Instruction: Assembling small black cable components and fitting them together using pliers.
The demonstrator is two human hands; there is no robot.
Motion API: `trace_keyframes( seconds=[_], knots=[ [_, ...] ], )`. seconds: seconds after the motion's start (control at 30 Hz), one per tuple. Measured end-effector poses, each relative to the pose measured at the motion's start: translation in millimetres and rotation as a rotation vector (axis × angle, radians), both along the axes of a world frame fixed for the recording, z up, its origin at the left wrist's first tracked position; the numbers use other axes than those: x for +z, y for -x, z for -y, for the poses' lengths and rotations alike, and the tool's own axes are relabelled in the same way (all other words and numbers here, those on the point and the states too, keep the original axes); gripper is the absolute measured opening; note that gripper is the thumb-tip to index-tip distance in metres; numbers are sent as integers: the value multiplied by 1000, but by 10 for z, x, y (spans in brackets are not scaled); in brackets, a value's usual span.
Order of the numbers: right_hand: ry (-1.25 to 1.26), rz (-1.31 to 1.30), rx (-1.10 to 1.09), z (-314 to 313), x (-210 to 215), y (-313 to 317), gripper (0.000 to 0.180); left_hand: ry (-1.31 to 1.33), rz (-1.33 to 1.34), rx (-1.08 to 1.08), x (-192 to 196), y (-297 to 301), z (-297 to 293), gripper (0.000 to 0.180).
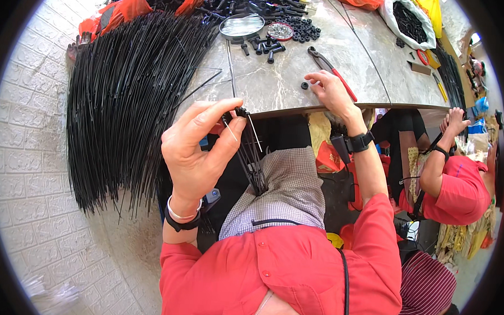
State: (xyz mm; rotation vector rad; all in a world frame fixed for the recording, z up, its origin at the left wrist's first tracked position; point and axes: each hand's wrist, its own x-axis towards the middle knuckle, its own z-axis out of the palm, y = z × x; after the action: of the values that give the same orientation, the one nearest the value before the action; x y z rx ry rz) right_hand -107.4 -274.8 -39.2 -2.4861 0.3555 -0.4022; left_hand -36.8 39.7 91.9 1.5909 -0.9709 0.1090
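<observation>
My left hand (192, 144) is raised in front of the table edge, thumb and fingers pinching a small black hub (241, 111). Thin black rods (252, 171) hang from it toward my lap, and bright thin metal wires stick out beside my fingertips. Over the table, my right hand (333, 95) has its fingers loosely bent and apart, with nothing visible between them. Just left of its fingertips lies a small black ring (304, 85). Red-handled pliers (343, 83) rest close behind that hand, jaws pointing away from me.
A thick sheaf of black rods (126, 108) drapes over the table's left side. Farther back are a round tin of metal wires (242, 25), a red-rimmed dish (280, 31), black rings (305, 30) and black tubular parts (271, 54). A co-worker (456, 187) sits at the right.
</observation>
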Motion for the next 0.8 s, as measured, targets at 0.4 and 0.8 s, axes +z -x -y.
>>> trace_keyframes(
  seconds=[0.4,0.8],
  knots=[
    [-122,105,0,-273,360,-52,22,1,3,-52,-59,0,56,26],
    [119,241,518,-1524,2085,222,17,76,19,-85,-44,61,48,32]
  ],
)
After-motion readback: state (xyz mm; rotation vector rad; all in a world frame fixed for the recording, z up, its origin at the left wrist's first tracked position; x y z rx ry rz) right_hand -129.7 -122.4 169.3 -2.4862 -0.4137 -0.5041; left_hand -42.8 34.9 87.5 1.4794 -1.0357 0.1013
